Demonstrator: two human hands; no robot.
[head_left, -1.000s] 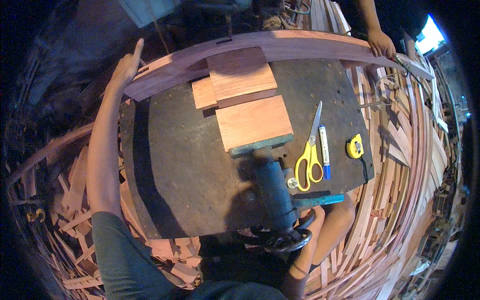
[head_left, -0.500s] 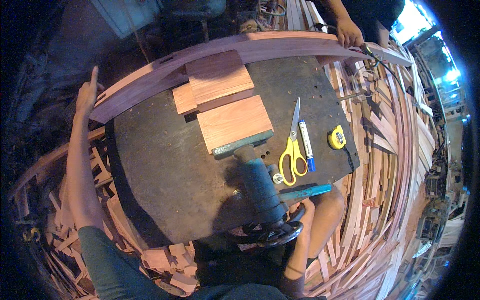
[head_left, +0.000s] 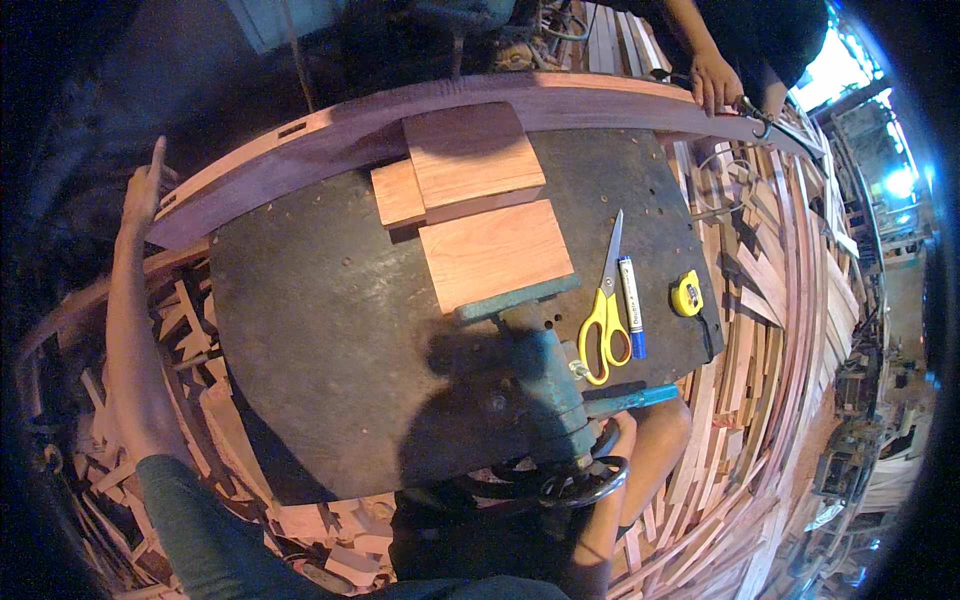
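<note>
One finger of the left hand (head_left: 140, 195) sticks straight up; whether the others grip the board beside them, I cannot tell. This hand is between nine and ten o'clock, at the near end of the long board (head_left: 590, 105), which arcs over twelve to about two o'clock. Between four and five, the right hand (head_left: 620, 430) is at the black wheel (head_left: 597, 497), just below the blue handle (head_left: 640, 398); its fingers are mostly hidden, so their grip cannot be told. The wheel belongs to the vise (head_left: 550, 375) at five o'clock, whose plate meets a flat wood block (head_left: 495, 250) near the centre. A larger block (head_left: 470, 160) sits at twelve, against the board. Toward three lie yellow scissors (head_left: 605, 320), a marker (head_left: 631, 305) and a tape measure (head_left: 687, 295) on the dark table (head_left: 320, 340). A co-worker's hand (head_left: 715, 85) rests on the board between one and two.
</note>
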